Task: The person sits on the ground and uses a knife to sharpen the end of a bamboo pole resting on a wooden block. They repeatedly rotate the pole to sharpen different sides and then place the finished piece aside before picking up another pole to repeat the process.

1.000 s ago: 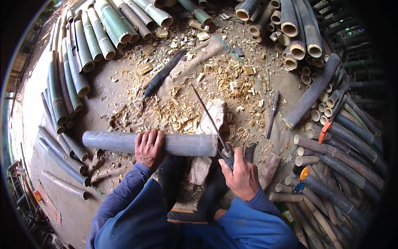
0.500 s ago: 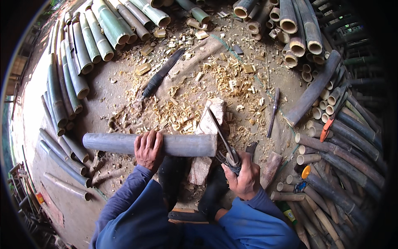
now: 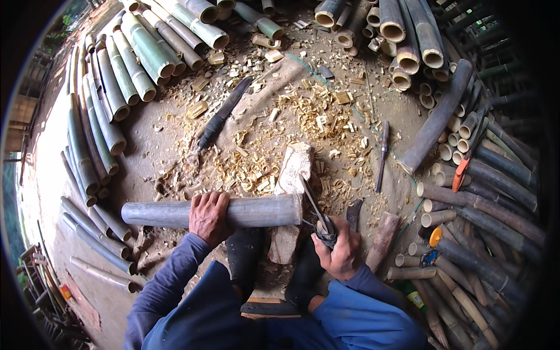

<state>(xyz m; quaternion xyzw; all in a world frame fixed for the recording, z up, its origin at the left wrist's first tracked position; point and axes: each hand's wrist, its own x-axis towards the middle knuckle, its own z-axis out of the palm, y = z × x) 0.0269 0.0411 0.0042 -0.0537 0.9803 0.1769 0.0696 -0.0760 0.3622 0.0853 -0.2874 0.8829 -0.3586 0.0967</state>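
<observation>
A thick grey-brown bamboo tube (image 3: 265,211) lies crosswise before me, its right end over a pale, rough wooden block (image 3: 293,169). My left hand (image 3: 211,217) wraps over the tube near its middle, fingers on the far side. In my right hand (image 3: 340,248) is a knife (image 3: 312,197) with a dark wrapped handle; the fingers are closed round that handle. Its narrow blade points up and to the left, close by the tube's right end. Whether the blade touches the tube I cannot tell.
A larger knife (image 3: 224,114) with a black wrapped handle lies on the ground among pale shavings (image 3: 324,119). A slim dark tool (image 3: 382,156) lies to the right. Green bamboo lengths (image 3: 140,46) line the left; stacked bamboo and an orange-handled tool (image 3: 461,172) stand at the right.
The knife in my right hand has swung lower and nearer the tube's right end, its blade showing narrower. My left hand keeps its hold on the tube. The whole view has shifted slightly.
</observation>
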